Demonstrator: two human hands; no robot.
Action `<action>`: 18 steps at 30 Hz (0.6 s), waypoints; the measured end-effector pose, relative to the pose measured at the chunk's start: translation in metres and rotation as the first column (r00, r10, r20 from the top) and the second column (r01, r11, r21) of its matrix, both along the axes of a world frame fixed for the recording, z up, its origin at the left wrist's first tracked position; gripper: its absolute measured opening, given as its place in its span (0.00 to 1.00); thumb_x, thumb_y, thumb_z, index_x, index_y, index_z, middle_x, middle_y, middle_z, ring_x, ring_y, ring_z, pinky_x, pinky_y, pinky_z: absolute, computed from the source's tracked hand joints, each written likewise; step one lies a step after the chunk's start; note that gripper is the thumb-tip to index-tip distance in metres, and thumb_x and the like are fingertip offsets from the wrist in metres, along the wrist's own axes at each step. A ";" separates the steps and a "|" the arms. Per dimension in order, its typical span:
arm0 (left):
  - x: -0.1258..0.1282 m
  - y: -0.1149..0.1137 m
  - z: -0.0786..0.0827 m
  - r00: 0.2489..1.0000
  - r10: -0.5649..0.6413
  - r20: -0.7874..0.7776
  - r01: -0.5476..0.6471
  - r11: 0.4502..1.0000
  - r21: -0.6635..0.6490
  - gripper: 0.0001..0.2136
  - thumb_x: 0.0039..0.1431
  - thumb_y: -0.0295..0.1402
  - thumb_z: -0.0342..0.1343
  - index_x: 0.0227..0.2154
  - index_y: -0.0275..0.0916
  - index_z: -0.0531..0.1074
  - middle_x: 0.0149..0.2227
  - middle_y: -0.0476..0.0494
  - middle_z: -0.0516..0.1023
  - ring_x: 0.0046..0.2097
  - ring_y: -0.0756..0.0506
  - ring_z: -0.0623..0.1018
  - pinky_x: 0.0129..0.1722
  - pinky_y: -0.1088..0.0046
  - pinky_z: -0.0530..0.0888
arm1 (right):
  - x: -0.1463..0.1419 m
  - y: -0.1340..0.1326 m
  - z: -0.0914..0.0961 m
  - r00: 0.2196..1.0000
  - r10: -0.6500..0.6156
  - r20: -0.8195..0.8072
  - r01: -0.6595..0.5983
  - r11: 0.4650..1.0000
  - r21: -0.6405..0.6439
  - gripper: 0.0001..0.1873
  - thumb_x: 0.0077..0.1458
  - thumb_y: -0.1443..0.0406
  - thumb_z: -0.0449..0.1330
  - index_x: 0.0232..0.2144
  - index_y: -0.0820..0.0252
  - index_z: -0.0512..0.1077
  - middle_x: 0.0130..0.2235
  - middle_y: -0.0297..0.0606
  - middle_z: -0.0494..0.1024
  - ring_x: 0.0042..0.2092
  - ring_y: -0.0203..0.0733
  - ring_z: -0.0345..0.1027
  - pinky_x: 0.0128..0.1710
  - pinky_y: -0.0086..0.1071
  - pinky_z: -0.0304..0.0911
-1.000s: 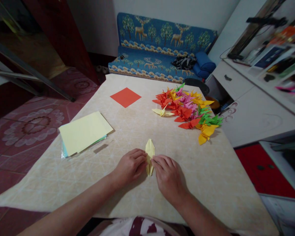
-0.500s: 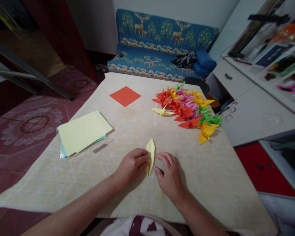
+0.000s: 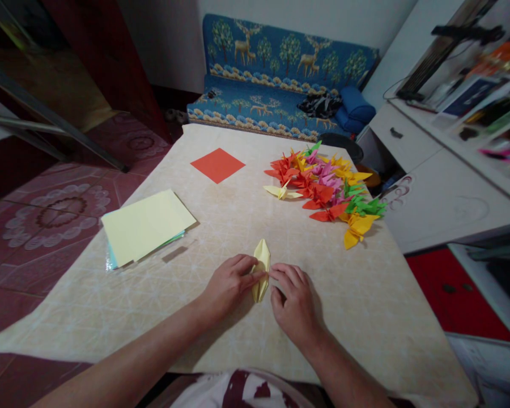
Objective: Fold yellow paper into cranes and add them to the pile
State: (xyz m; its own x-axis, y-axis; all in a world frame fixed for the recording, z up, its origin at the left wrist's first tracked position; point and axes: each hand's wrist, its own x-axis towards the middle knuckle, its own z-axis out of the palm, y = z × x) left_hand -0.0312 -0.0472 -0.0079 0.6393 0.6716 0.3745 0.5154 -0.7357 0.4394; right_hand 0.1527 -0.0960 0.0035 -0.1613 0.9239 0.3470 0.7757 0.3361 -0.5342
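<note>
A narrow strip of folded pale yellow paper point(image 3: 262, 252), pointed at its far end, lies lengthwise on the table in front of me. My left hand point(image 3: 232, 283) grips it from the left, with the thumb laid across its middle. From the right, my right hand point(image 3: 295, 300) pinches at the paper's edge with bent fingers, its fingertips meeting the left thumb's tip. Beyond it, a pale yellow paper crane point(image 3: 282, 192) stands at the near left of a heap of red, orange, pink and green paper cranes point(image 3: 323, 181).
A flat red paper square point(image 3: 218, 165) lies at the far left of the cloth-covered table point(image 3: 221, 221). Nearer on the left is a stack of paper sheets point(image 3: 148, 226), pale yellow on top. A blue patterned sofa point(image 3: 276, 85) and a white cabinet point(image 3: 442, 187) stand around the table.
My left thumb has slid rightward across the folded paper. My right thumb has drawn back slightly from the paper's edge, and the fingertips of both hands are closer together.
</note>
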 end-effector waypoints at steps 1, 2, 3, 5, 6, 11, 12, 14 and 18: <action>0.000 0.000 -0.001 1.000 -0.005 -0.020 0.006 1.000 0.015 0.12 0.61 0.31 0.52 0.46 0.44 0.75 0.42 0.40 0.75 0.42 0.43 0.72 0.40 0.66 0.72 | 0.000 0.000 -0.001 1.000 -0.004 -0.005 0.004 1.000 0.008 0.18 0.48 0.76 0.54 0.42 0.60 0.72 0.43 0.43 0.74 0.47 0.48 0.64 0.50 0.44 0.61; 0.000 0.000 -0.001 0.999 -0.007 -0.039 0.008 1.000 0.026 0.12 0.61 0.31 0.52 0.46 0.45 0.75 0.42 0.40 0.75 0.42 0.43 0.72 0.40 0.65 0.71 | 0.001 -0.001 -0.002 1.000 -0.006 -0.007 0.007 1.000 0.015 0.18 0.48 0.76 0.54 0.42 0.60 0.72 0.43 0.43 0.74 0.47 0.47 0.64 0.50 0.44 0.61; 0.000 0.001 -0.002 0.998 -0.006 -0.059 0.008 0.999 0.031 0.12 0.61 0.32 0.52 0.46 0.46 0.75 0.42 0.40 0.75 0.43 0.43 0.72 0.40 0.65 0.71 | 0.001 -0.001 -0.003 1.000 -0.006 -0.004 0.006 1.000 0.022 0.18 0.49 0.75 0.54 0.43 0.60 0.72 0.43 0.43 0.74 0.47 0.47 0.64 0.50 0.44 0.61; 0.000 0.001 -0.002 0.995 -0.001 -0.095 0.005 0.999 0.037 0.13 0.60 0.33 0.53 0.47 0.48 0.74 0.43 0.41 0.75 0.44 0.42 0.72 0.41 0.64 0.70 | 0.001 -0.003 -0.004 1.000 0.001 0.014 -0.002 0.999 0.033 0.18 0.51 0.75 0.53 0.44 0.61 0.72 0.44 0.43 0.75 0.48 0.47 0.64 0.50 0.44 0.61; 0.000 0.001 -0.002 0.994 0.001 -0.110 0.003 0.999 0.039 0.14 0.60 0.33 0.54 0.48 0.49 0.74 0.43 0.42 0.75 0.45 0.42 0.72 0.42 0.63 0.70 | 0.001 -0.003 -0.005 1.000 0.009 0.027 -0.010 0.999 0.038 0.17 0.52 0.74 0.52 0.44 0.61 0.72 0.44 0.43 0.75 0.48 0.47 0.64 0.50 0.44 0.61; 0.000 0.002 -0.002 0.995 0.008 -0.102 -0.004 0.999 0.036 0.15 0.60 0.34 0.54 0.49 0.54 0.72 0.45 0.45 0.76 0.48 0.41 0.71 0.43 0.62 0.68 | -0.003 -0.003 -0.006 0.993 0.050 0.108 -0.057 0.996 0.062 0.19 0.58 0.73 0.49 0.49 0.62 0.70 0.49 0.44 0.74 0.52 0.47 0.64 0.52 0.45 0.60; 0.001 0.002 -0.002 0.996 0.010 -0.093 -0.007 0.999 0.032 0.15 0.60 0.34 0.54 0.49 0.54 0.72 0.45 0.46 0.77 0.48 0.41 0.71 0.42 0.62 0.68 | -0.004 -0.003 -0.006 0.990 0.065 0.127 -0.073 0.995 0.062 0.20 0.58 0.73 0.48 0.51 0.63 0.69 0.51 0.44 0.74 0.53 0.47 0.63 0.54 0.45 0.59; 0.001 0.002 -0.002 0.997 0.016 -0.075 -0.015 1.000 0.017 0.14 0.61 0.34 0.53 0.49 0.54 0.73 0.45 0.46 0.77 0.48 0.41 0.72 0.42 0.62 0.68 | -0.006 -0.002 -0.003 0.978 0.114 0.173 -0.122 0.992 0.034 0.23 0.59 0.73 0.47 0.56 0.65 0.64 0.56 0.46 0.70 0.58 0.46 0.59 0.58 0.46 0.55; 0.001 0.001 0.000 0.999 0.023 -0.024 -0.023 1.000 -0.013 0.13 0.60 0.33 0.54 0.47 0.51 0.74 0.45 0.46 0.78 0.48 0.42 0.72 0.43 0.62 0.68 | -0.008 0.002 0.004 0.933 0.236 0.273 -0.215 0.971 -0.104 0.28 0.61 0.68 0.47 0.63 0.69 0.53 0.63 0.47 0.59 0.65 0.46 0.48 0.63 0.50 0.45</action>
State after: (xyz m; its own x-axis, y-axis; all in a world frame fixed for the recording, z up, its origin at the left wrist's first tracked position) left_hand -0.0305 -0.0463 -0.0082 0.6322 0.6910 0.3505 0.5426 -0.7178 0.4364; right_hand 0.1443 -0.0941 0.0072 -0.4496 0.8725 0.1915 0.8061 0.4887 -0.3338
